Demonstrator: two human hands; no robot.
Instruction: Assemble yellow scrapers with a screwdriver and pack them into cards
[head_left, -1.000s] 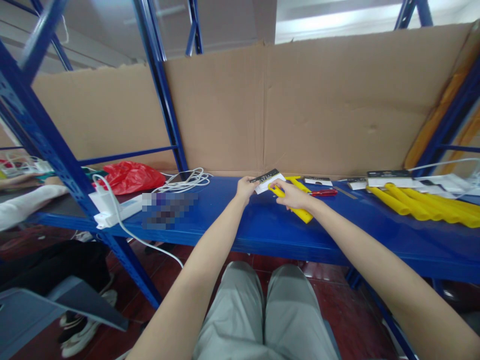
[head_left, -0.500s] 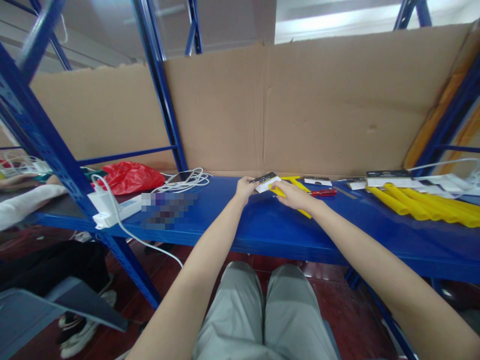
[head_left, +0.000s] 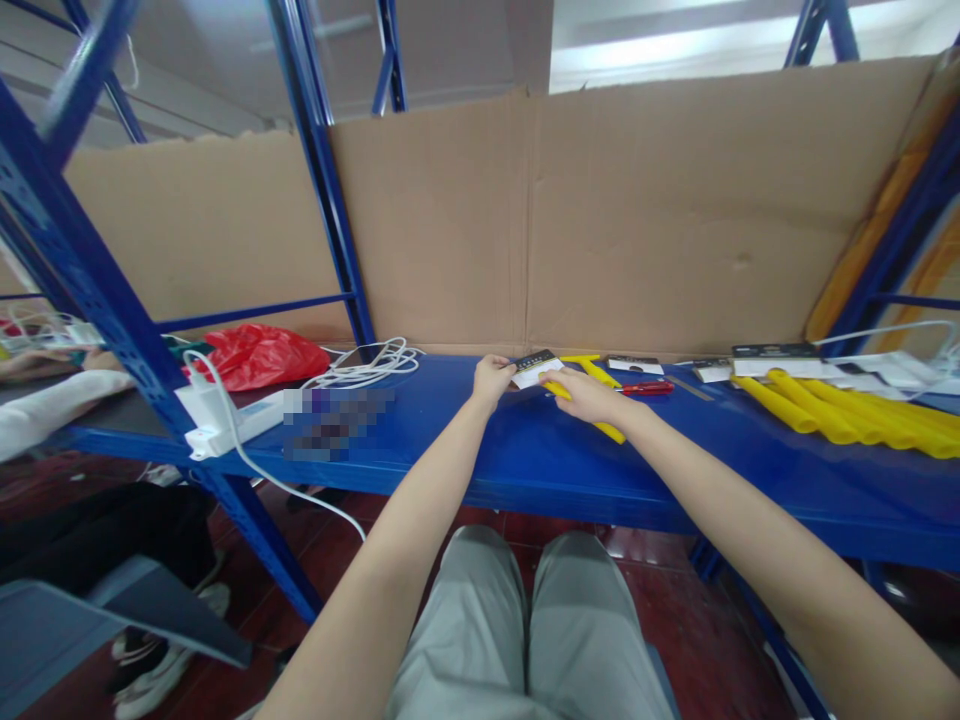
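Note:
Over the blue bench, my left hand (head_left: 493, 378) grips the left end of a black-and-white printed card (head_left: 534, 368). My right hand (head_left: 591, 396) is closed around a yellow-handled tool (head_left: 610, 432); one end shows beside the card, the other sticks out below the palm. Its exact kind is hidden by my fingers. Just behind the right hand lies a yellow T-shaped piece (head_left: 598, 372). To its right are a red tool (head_left: 649, 387) and another black-and-white card (head_left: 634, 364).
Several yellow tubes (head_left: 855, 410) lie at the right by a stack of black-and-white cards (head_left: 776, 358). On the left are a red plastic bag (head_left: 262, 356), coiled white cable (head_left: 375, 362) and a power strip (head_left: 247, 420). Cardboard (head_left: 637, 220) stands behind. A co-worker's sleeve (head_left: 67, 395) shows far left.
The card has tilted, so more of its white part faces me. My right hand and the yellow-handled tool have shifted slightly down and right; the left hand has barely moved.

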